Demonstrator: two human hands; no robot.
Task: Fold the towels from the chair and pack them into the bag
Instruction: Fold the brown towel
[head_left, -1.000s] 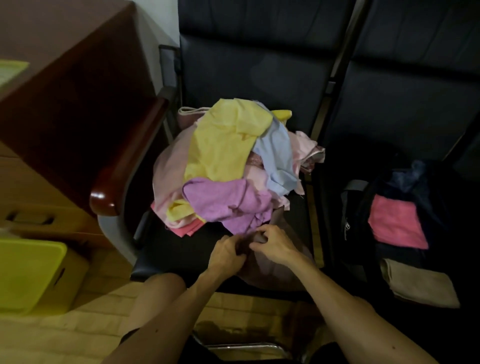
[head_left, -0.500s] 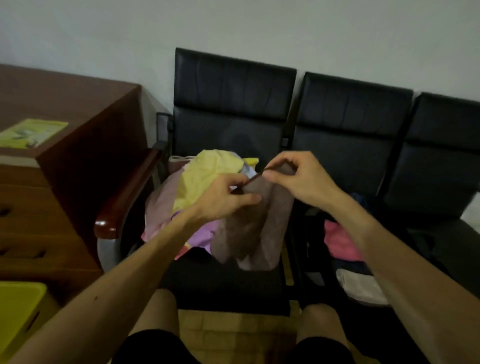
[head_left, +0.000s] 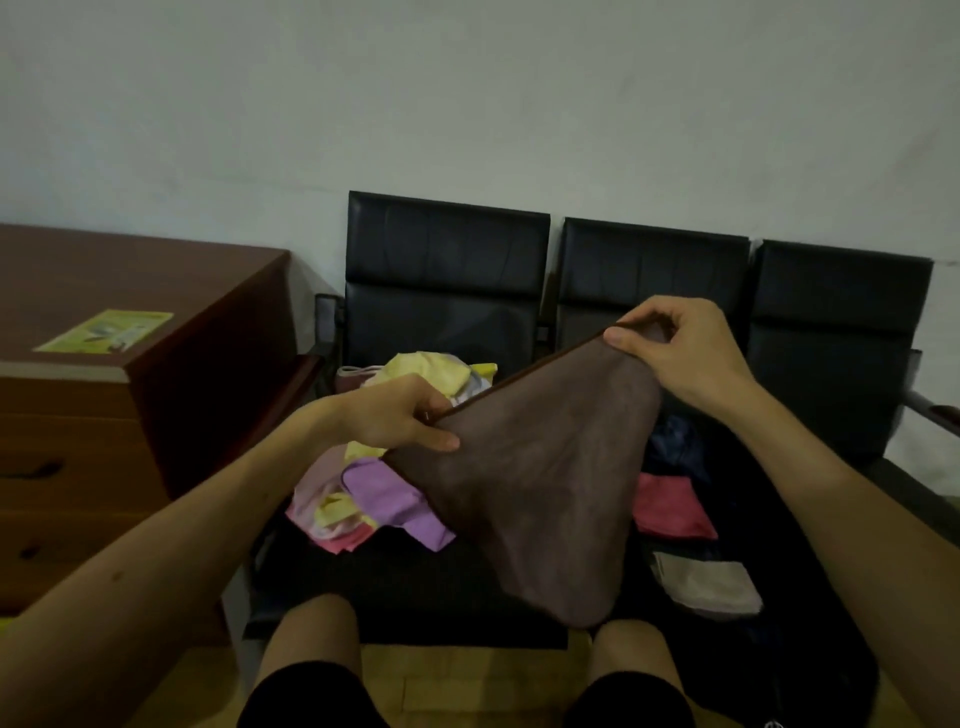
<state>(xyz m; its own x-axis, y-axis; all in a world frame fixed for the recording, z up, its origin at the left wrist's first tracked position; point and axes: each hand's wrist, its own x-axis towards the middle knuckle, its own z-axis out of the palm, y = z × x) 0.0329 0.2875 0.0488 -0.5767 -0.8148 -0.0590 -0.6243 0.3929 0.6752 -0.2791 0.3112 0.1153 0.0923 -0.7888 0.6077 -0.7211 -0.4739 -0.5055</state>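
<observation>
A row of black chairs (head_left: 447, 291) stands against the wall. On the left seat lies a pile (head_left: 384, 499) of yellow, pink and purple towels. On the next seat a dark bag (head_left: 727, 525) lies open, with a pink towel (head_left: 670, 506) in it and a beige towel (head_left: 706, 582) at its near side. A brown towel (head_left: 540, 478) hangs in the air in front of both, its top edge stretched and slanting up to the right. The left hand (head_left: 395, 415) pinches this edge at the low end, and the right hand (head_left: 675, 343) pinches the high corner.
</observation>
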